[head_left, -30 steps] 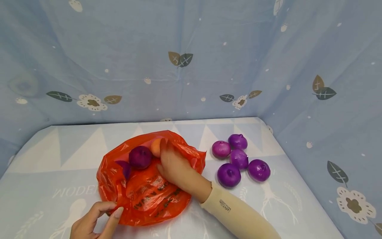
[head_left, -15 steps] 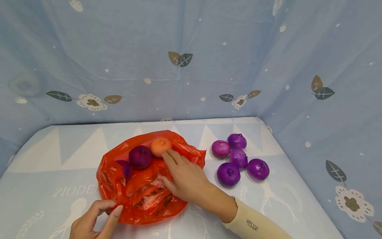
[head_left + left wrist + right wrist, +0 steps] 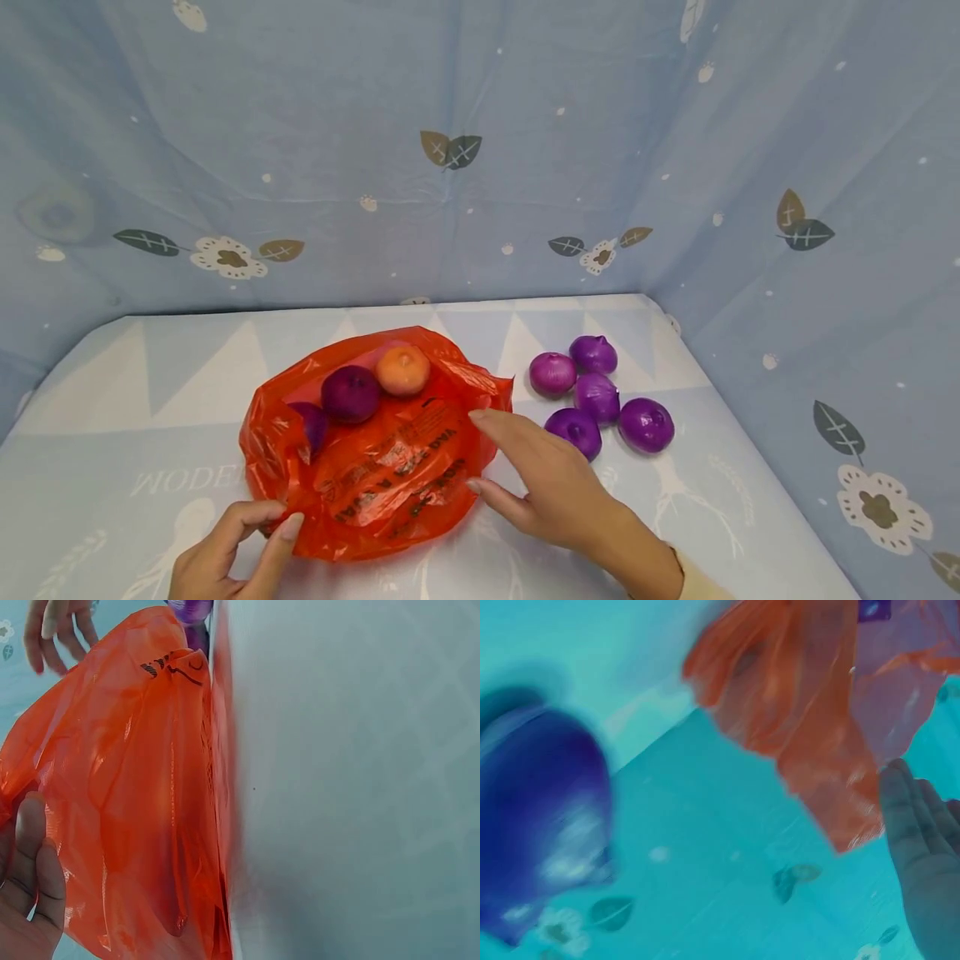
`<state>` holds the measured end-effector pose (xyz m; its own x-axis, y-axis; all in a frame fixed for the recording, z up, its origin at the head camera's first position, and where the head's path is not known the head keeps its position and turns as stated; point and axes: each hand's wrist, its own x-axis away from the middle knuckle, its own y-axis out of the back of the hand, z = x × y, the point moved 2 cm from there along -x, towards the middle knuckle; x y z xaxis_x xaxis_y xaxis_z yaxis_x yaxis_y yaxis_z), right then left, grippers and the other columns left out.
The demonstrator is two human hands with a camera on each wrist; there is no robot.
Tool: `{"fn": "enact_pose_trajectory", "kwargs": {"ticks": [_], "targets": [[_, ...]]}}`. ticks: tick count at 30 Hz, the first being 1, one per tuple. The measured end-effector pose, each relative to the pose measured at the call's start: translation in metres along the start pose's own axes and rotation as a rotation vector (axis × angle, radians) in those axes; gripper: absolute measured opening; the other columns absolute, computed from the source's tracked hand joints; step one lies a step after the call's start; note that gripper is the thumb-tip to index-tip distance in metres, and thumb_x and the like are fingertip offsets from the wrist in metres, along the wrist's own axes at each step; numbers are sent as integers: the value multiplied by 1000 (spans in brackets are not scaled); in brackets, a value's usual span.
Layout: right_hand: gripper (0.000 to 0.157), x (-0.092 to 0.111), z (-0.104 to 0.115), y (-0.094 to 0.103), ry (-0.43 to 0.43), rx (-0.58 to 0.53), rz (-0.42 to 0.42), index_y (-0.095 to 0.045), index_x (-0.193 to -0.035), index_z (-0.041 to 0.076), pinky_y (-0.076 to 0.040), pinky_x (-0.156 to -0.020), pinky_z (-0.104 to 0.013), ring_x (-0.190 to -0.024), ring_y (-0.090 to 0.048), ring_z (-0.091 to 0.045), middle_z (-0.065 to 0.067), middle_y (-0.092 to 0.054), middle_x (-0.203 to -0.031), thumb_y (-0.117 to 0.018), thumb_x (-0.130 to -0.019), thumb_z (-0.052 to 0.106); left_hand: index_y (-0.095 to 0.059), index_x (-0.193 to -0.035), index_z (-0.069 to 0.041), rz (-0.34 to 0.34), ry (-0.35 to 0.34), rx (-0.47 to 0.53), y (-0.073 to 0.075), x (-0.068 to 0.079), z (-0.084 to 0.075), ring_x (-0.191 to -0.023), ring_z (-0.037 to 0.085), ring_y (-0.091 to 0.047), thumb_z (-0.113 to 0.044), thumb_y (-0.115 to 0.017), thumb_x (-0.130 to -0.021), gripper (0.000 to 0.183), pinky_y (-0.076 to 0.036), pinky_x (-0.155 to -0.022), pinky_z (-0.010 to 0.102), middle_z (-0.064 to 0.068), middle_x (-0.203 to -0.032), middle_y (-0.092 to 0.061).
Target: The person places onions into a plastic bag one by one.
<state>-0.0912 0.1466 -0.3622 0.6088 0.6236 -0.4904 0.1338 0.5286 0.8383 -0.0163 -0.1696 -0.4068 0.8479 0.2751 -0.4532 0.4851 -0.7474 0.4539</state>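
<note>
1. With our left hand we pinch the near left edge of the red bag between thumb and forefinger, a narrow grip.
2. Our right hand has its grip wide, the thumb well apart from the extended fingers. The fingertips lie at the bag's right edge; we cannot tell whether they touch it.
3. The red bag lies on the tabletop, its mouth spread and dark print showing inside.
4. Toward the bag's far side we see a round orange item just beside a dark purple onion; left of these sits a purple item, partly hidden by a fold.
5. Right of the bag, we see five purple onions clustered together; our right hand partly covers the nearest in the head view.
6. Behind everything, we see a blue patterned cloth.
</note>
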Motion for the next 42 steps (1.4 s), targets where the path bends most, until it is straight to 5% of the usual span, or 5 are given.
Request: {"fn": "enact_pose_trajectory", "kwargs": {"ticks": [5, 12, 18, 23, 42], "targets": [[53, 23, -15, 17, -43, 39, -117, -61, -141, 7, -53, -101, -31, -119, -67, -22, -4, -67, -135, -60, -105, 46, -68, -90, -7, 0, -15, 8, 0, -2, 0, -69, -7, -58, 16, -85, -72, 34, -47, -75, 6, -11, -71, -65], [56, 54, -45, 22, -174, 178, -145, -62, -138, 6, -44, -110, -26, -119, -65, -25, -7, -67, -131, -59, -105, 50, -68, -89, -6, -27, -28, 23, -2, 1, 3, -68, -8, -58, 17, -86, -70, 35, -47, -74, 6, -12, -70, -64], [64, 78, -64, 19, -303, 290, -84, -61, -139, 4, -51, -104, -48, -125, -59, -29, -10, -64, -134, -81, -89, 39, -68, -90, -6, -30, -31, 26, -3, 3, 4, -67, -8, -57, 18, -86, -70, 35, -47, -73, 6, -12, -70, -64], [72, 91, -72, 14, -363, 299, -40, -60, -140, 1, -47, -105, -49, -126, -57, -31, -14, -62, -136, -88, -81, 31, -68, -89, -5, -31, -15, 14, -2, 3, 2, -68, -7, -57, 18, -86, -70, 35, -47, -75, 6, -11, -70, -64], [77, 98, -80, 8, -571, 252, 161, -54, -146, 1, -52, -100, -58, -129, -57, -40, -18, -54, -145, -91, -83, 27, -67, -90, -5, 1, 28, 4, 1, 2, -3, -69, -5, -56, 17, -85, -73, 33, -47, -74, 6, -10, -71, -65]]}}
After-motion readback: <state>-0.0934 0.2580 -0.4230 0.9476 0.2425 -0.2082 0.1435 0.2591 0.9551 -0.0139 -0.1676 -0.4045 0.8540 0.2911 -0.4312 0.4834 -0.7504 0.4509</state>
